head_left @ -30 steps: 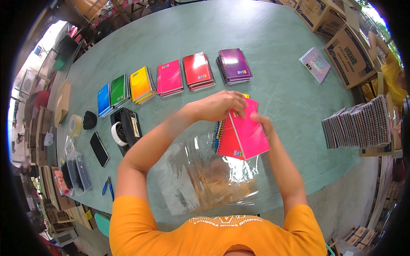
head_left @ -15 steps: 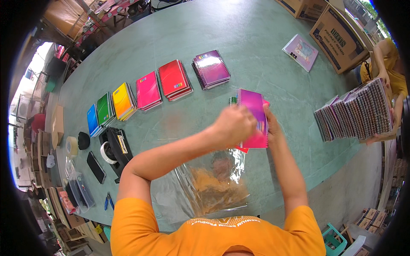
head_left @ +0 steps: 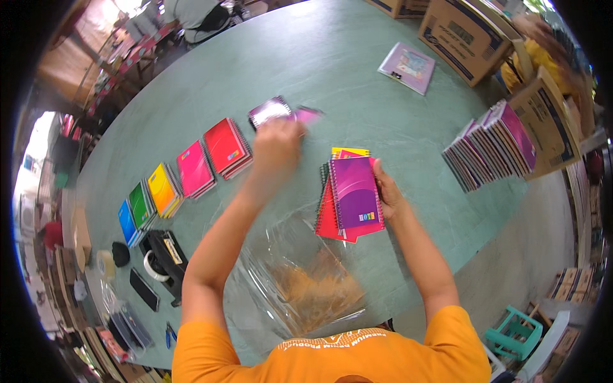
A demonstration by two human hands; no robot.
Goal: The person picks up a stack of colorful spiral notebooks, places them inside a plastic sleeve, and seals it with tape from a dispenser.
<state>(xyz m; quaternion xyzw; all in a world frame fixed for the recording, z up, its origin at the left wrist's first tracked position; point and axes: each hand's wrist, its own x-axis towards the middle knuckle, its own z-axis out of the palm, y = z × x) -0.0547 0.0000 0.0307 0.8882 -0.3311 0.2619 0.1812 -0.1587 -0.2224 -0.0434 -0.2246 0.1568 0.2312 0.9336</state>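
Note:
My left hand, smeared by motion, is at the stack of purple spiral notebooks. A blurred purple notebook juts out beside its fingers and appears gripped by them; the fingertips are hidden. My right hand holds the right edge of a loose pile of small spiral notebooks, thumb on top. A purple notebook lies uppermost, with red, pink, yellow and green ones showing unevenly from under it. Left of the purple stack run stacks of red, pink, yellow, green and blue notebooks.
Clear plastic sheets lie before me. Leftward are a tape dispenser, a phone and blue-handled pliers. A lilac notebook lies far right, near cartons, a notebook row and a co-worker.
My left hand has moved from the pile in my right hand to the purple stack. The view has shifted. At right, the co-worker's hands have left the notebook row, which now rests against a carton.

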